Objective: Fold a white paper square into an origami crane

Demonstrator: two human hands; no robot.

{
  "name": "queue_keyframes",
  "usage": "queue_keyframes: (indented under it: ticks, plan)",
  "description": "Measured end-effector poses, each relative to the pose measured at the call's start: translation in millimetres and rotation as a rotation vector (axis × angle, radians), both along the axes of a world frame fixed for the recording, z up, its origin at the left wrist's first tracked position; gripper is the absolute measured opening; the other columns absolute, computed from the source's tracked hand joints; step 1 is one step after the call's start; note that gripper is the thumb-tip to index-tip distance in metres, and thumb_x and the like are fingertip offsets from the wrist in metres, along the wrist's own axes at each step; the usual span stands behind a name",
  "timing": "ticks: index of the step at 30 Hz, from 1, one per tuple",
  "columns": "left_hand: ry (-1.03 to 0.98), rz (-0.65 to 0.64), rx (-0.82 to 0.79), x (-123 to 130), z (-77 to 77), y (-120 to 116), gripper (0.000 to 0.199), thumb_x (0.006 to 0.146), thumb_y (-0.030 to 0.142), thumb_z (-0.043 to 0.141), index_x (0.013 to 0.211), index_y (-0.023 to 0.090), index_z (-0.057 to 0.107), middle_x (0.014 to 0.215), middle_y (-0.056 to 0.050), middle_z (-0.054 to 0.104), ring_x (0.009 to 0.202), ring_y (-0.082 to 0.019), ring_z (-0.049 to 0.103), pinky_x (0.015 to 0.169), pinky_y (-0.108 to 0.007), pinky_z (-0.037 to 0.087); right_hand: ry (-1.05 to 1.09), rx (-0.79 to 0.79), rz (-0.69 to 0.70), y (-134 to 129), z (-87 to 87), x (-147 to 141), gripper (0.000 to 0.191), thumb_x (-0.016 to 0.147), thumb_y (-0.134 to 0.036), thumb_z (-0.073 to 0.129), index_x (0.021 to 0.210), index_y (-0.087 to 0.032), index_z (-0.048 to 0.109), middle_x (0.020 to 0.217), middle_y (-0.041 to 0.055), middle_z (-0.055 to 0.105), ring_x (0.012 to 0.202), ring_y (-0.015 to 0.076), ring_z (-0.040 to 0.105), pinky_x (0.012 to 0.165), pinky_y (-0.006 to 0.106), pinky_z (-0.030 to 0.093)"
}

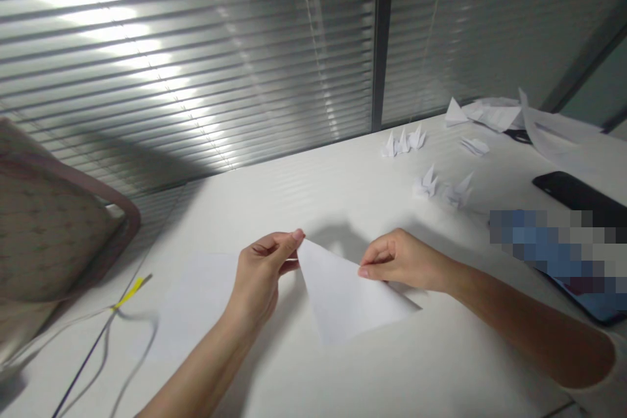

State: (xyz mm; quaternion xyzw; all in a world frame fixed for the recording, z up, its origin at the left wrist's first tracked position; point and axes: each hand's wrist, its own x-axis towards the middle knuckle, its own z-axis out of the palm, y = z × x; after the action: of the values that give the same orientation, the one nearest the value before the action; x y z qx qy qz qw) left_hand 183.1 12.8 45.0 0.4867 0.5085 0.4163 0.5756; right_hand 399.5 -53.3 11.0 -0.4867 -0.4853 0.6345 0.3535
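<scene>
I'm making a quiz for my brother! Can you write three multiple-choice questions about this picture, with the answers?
1. Where is the black phone?
A) on the chair
B) on the desk, at the right
C) on the floor

2. How many paper cranes stand in the group nearest the blinds?
A) one
B) three
C) eight

3. What do the left hand and right hand do with the white paper?
A) pinch it
B) crumple it
C) cut it

Answers:
1. B, it lies at the desk's right side.
2. B, three stand together.
3. A, both hands grip its edges.
</scene>
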Motion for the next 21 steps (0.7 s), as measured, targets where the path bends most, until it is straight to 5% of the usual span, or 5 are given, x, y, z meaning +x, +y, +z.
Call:
queue_keyframes:
  ticks: [9, 16, 21]
  plan:
    - [0.039, -0.017, 0.036, -17.9, 4.4, 25.3, 0.029, 0.062, 0.04, 0.079, 0.065, 0.017, 0.062, 0.065, 0.001, 0.061, 0.059, -0.011, 0.059, 0.055, -0.019, 0.049, 0.024, 0.01, -0.095, 7.8, 2.7, 21.5, 0.027, 0.064, -0.037, 0.077, 0.073, -0.012, 0.069, 0.068, 0.0033, 0.071, 0.06, 0.0137, 0.064, 0.059, 0.027, 0.052]
    - [0.278, -0.69, -0.183, -34.5, 25.1, 32.8, 0.023, 0.056, 0.032, 0.083, 0.061, 0.016, 0.069, 0.057, -0.004, 0.064, 0.06, -0.021, 0.065, 0.06, -0.029, 0.052, 0.062, 0.068, -0.249, 15.5, 7.9, 38.2, 0.029, 0.062, -0.036, 0.079, 0.077, -0.014, 0.066, 0.069, 0.0019, 0.07, 0.063, 0.014, 0.064, 0.063, 0.028, 0.052]
    - [0.31, -0.953, -0.164, -20.4, 31.8, 9.2, 0.026, 0.068, 0.036, 0.076, 0.087, 0.018, 0.076, 0.089, -0.009, 0.073, 0.084, -0.024, 0.065, 0.073, -0.029, 0.05, 0.072, 0.054, -0.165, 5.2, 10.4, 15.8, 0.023, 0.063, -0.031, 0.078, 0.073, -0.014, 0.068, 0.062, 0.0009, 0.068, 0.058, 0.0128, 0.061, 0.057, 0.025, 0.046]
